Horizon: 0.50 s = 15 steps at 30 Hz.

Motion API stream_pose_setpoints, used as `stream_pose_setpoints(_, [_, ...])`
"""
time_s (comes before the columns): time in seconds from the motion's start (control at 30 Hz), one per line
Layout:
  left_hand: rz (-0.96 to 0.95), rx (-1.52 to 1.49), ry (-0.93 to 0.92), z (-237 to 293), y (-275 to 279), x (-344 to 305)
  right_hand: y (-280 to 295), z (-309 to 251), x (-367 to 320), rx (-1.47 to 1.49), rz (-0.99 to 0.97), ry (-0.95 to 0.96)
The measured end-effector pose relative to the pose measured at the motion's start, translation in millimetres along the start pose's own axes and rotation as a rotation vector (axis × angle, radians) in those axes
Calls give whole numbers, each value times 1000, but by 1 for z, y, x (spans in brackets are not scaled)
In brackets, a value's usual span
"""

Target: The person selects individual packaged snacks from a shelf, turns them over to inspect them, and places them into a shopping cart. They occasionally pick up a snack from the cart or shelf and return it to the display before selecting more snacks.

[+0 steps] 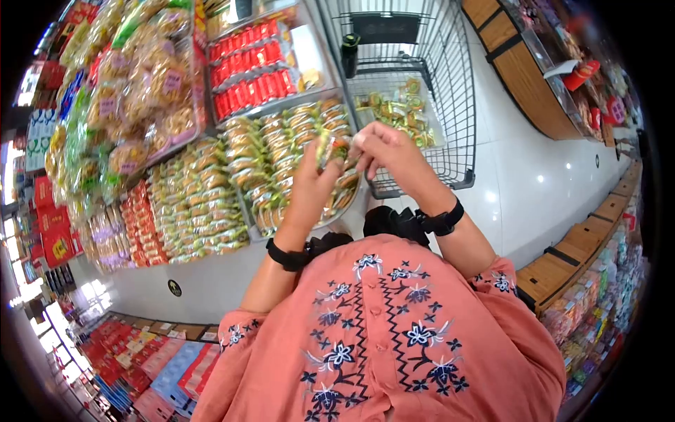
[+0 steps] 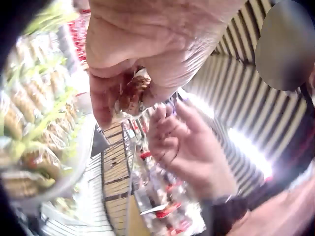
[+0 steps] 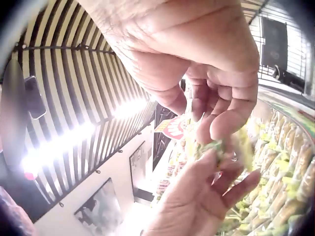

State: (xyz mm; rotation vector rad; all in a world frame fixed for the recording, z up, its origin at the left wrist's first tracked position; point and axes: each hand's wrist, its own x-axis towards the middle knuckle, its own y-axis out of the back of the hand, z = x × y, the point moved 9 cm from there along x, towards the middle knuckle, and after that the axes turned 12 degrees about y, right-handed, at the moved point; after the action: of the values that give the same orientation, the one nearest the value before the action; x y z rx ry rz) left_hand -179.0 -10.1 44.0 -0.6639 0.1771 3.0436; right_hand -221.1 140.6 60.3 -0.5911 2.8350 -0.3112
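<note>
My left hand [image 1: 313,179] pinches a small snack packet [image 1: 337,149] between thumb and fingers, above the front of a bin of wrapped snacks. Clear film with a brownish filling shows on the packet [image 2: 134,93] in the left wrist view. From the other side, my right hand [image 1: 394,153] comes close with bent fingers, its fingertips right beside the packet. In the right wrist view the right hand's fingers [image 3: 224,120] overlap the packet's top, and I cannot tell whether they hold its wrapper. Green-and-yellow wrapped snacks [image 1: 281,141] stand in rows beneath the hands.
A wire shopping cart [image 1: 450,105] stands beyond the right hand, with a bag of wrapped snacks [image 1: 404,112] and a dark bottle [image 1: 349,55] in it. Red packets [image 1: 253,67] and bagged snacks [image 1: 140,91] fill neighbouring bins. Wooden shelving [image 1: 534,91] curves along the right.
</note>
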Motion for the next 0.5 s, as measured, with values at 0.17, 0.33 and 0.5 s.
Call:
stream_pose_setpoints(0.17, [-119, -671, 165, -13, 51, -37, -31, 6, -1, -132, -47, -6])
stream_pose_setpoints(0.33, [-48, -665, 120, -23, 81, -65, -97, 17, -9, -116, -211, -80])
stream_pose_setpoints(0.5, [-19, -668, 99, -42, 101, -81, -131, 34, -8, -174, -306, -65])
